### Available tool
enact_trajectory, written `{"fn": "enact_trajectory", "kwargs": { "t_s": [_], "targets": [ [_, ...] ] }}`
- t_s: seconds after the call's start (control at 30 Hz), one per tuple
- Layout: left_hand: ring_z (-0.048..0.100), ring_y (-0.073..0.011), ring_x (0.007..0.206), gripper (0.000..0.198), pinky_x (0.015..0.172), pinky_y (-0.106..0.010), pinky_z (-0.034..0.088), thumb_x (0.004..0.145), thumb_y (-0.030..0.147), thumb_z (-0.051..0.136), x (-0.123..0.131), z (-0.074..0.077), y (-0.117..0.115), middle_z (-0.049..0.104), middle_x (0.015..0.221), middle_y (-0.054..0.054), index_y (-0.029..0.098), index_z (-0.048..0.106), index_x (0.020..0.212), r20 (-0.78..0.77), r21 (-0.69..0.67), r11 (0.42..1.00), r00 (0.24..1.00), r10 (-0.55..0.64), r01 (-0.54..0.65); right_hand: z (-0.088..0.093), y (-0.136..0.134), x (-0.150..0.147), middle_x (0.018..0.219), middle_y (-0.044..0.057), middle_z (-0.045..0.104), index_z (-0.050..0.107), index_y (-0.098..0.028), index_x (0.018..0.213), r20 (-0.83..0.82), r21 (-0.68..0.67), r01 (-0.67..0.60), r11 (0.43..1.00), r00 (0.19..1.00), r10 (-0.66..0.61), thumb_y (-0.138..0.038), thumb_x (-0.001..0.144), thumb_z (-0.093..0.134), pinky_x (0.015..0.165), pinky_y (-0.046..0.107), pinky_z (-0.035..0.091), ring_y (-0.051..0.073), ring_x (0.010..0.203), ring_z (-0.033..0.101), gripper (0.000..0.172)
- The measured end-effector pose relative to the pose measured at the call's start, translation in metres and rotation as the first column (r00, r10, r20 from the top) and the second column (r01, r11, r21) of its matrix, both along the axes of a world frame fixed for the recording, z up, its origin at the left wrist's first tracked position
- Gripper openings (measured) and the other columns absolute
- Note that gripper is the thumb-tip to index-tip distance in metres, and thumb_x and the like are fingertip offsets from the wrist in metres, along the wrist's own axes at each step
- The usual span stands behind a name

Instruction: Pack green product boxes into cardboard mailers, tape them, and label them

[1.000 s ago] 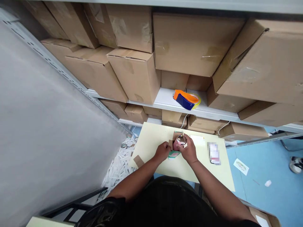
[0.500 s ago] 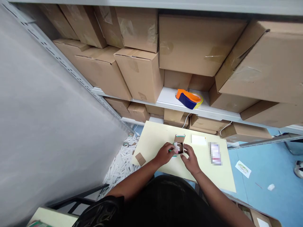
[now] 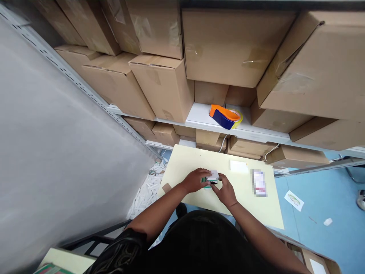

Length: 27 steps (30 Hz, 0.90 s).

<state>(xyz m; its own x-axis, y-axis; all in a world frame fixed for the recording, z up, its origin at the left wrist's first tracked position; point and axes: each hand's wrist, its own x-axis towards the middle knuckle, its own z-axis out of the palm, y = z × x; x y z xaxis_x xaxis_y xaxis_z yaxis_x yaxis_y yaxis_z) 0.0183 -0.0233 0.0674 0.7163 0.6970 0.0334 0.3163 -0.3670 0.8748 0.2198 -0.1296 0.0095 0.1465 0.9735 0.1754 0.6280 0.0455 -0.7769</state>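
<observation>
A small white and green carton (image 3: 212,176) is between my two hands over the pale yellow table (image 3: 182,160). Its lid is folded down nearly flat, and a dark gap shows along the front edge. My left hand (image 3: 196,180) grips the carton's left side, fingers on the lid. From the right, my right hand (image 3: 225,190) holds the other side with thumb and fingers. The carton's contents are hidden. A brown cardboard piece (image 3: 167,188) lies at the table's left edge, near my left forearm.
A white flat box (image 3: 238,166) and a blurred-out item (image 3: 259,183) lie on the table's right. An orange and blue tape dispenser (image 3: 225,116) rests on the shelf among large cardboard boxes (image 3: 225,45). Paper strips (image 3: 142,194) cover the floor at left; a picture card (image 3: 294,200) lies at right.
The carton's upright lid has come down over its opening, hiding the inside. My left hand's fingers now rest on top. The view has shifted slightly.
</observation>
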Motion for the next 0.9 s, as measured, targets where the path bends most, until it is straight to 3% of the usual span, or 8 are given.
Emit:
{"fn": "enact_trajectory", "kwargs": {
  "t_s": [0.13, 0.37, 0.43, 0.53, 0.67, 0.9],
  "targets": [
    [0.064, -0.0263, 0.122, 0.023, 0.114, -0.044, 0.041, 0.093, 0.033, 0.069, -0.003, -0.015, -0.008, 0.069, 0.135, -0.007, 0.029, 0.077, 0.114, -0.005, 0.05, 0.998, 1.0, -0.024, 0.024, -0.002, 0.0, 0.002, 0.131, 0.014, 0.065, 0.057, -0.023, 0.133, -0.02, -0.008, 0.002, 1.0, 1.0, -0.002, -0.046, 0.089, 0.069, 0.103, 0.052, 0.056, 0.031, 0.119, 0.065, 0.051],
    [0.064, -0.0251, 0.125, 0.028, 0.114, -0.04, 0.042, 0.098, 0.038, 0.064, -0.005, -0.027, -0.002, 0.068, 0.138, -0.007, 0.027, 0.073, 0.123, -0.065, 0.15, 0.987, 0.997, -0.046, 0.055, 0.006, 0.005, 0.007, 0.132, 0.014, 0.064, 0.062, -0.025, 0.131, 0.063, 0.051, -0.082, 0.995, 0.995, 0.078, -0.041, 0.095, 0.064, 0.109, 0.052, 0.054, 0.03, 0.128, 0.06, 0.04],
    [0.064, -0.0246, 0.126, 0.031, 0.114, -0.04, 0.043, 0.1, 0.036, 0.061, -0.007, -0.028, 0.001, 0.066, 0.141, -0.008, 0.025, 0.07, 0.128, -0.124, 0.239, 0.963, 0.987, -0.099, 0.127, 0.007, 0.005, 0.008, 0.132, 0.014, 0.064, 0.061, -0.024, 0.133, 0.083, 0.071, -0.097, 0.993, 0.992, 0.091, -0.038, 0.096, 0.062, 0.107, 0.051, 0.055, 0.03, 0.127, 0.061, 0.039],
    [0.062, -0.0236, 0.13, 0.034, 0.113, -0.041, 0.045, 0.104, 0.029, 0.053, -0.01, -0.029, 0.005, 0.063, 0.145, -0.011, 0.02, 0.065, 0.135, -0.223, 0.398, 0.879, 0.957, -0.187, 0.264, 0.009, 0.004, 0.011, 0.133, 0.015, 0.063, 0.059, -0.023, 0.137, 0.113, 0.109, -0.128, 0.986, 0.987, 0.115, -0.03, 0.098, 0.058, 0.107, 0.051, 0.056, 0.029, 0.127, 0.061, 0.04],
    [0.062, -0.0224, 0.131, 0.036, 0.11, -0.039, 0.048, 0.108, 0.029, 0.047, -0.01, -0.028, 0.005, 0.062, 0.145, -0.012, 0.018, 0.062, 0.139, -0.286, 0.531, 0.78, 0.937, -0.202, 0.33, 0.008, 0.002, 0.014, 0.135, 0.015, 0.061, 0.058, -0.024, 0.141, 0.158, 0.146, -0.158, 0.977, 0.978, 0.135, -0.024, 0.096, 0.055, 0.105, 0.05, 0.058, 0.029, 0.127, 0.061, 0.045],
    [0.067, -0.0232, 0.121, 0.035, 0.105, -0.04, 0.051, 0.106, 0.03, 0.048, -0.011, -0.029, -0.001, 0.065, 0.142, -0.01, 0.019, 0.066, 0.134, -0.235, 0.56, 0.782, 0.957, -0.167, 0.274, 0.006, 0.001, 0.011, 0.13, 0.016, 0.061, 0.063, -0.023, 0.136, 0.232, 0.183, -0.166, 0.969, 0.965, 0.122, -0.024, 0.099, 0.055, 0.098, 0.048, 0.062, 0.029, 0.119, 0.065, 0.038]
  ]
}}
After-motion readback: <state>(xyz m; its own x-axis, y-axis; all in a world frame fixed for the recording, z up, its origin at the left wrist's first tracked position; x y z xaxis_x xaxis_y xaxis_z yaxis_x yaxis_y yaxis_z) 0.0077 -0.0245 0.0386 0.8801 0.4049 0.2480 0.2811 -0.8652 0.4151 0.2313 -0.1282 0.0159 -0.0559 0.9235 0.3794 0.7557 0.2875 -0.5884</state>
